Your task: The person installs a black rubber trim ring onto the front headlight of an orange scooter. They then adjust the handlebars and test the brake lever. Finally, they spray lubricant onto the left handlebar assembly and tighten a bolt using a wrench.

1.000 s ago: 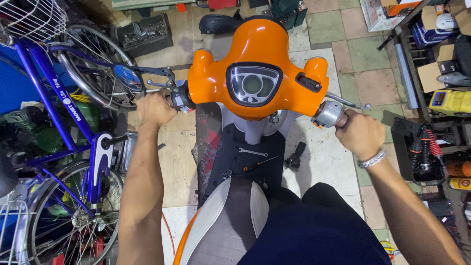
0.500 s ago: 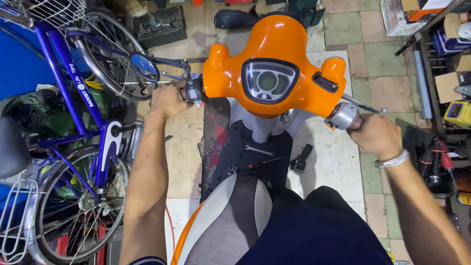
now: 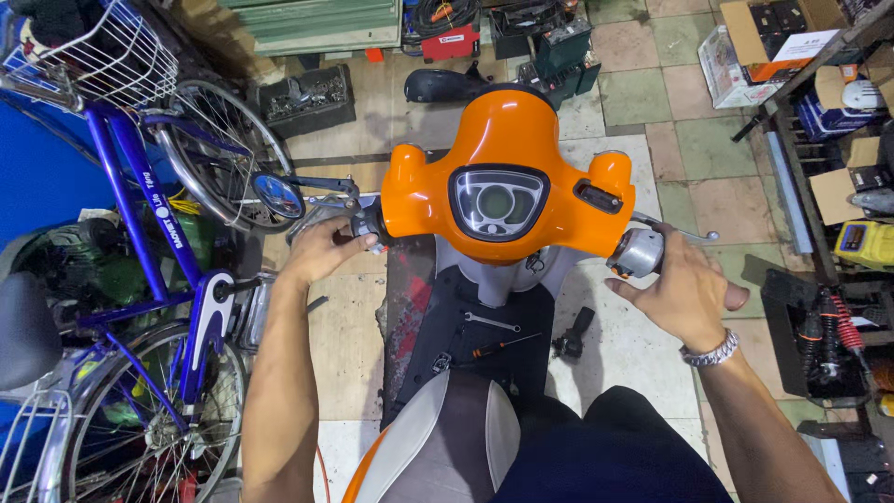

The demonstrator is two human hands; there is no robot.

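I sit on an orange scooter with a round gauge in its handlebar cowl. My left hand is closed around the left handlebar grip, just below a round mirror. My right hand, with a metal watch on the wrist, wraps the right grip beside the silver switch housing. The brake lever sticks out above its fingers. A wrench and a screwdriver lie on the black footboard, and the grey seat is below.
A blue bicycle with a wire basket stands close on the left. A loose black part lies on the tiled floor. Shelves with boxes and a yellow device line the right side. Tool crates sit ahead.
The handlebar has turned, its right end now nearer to me. The view has shifted down and right. Both hands have stayed on the grips.
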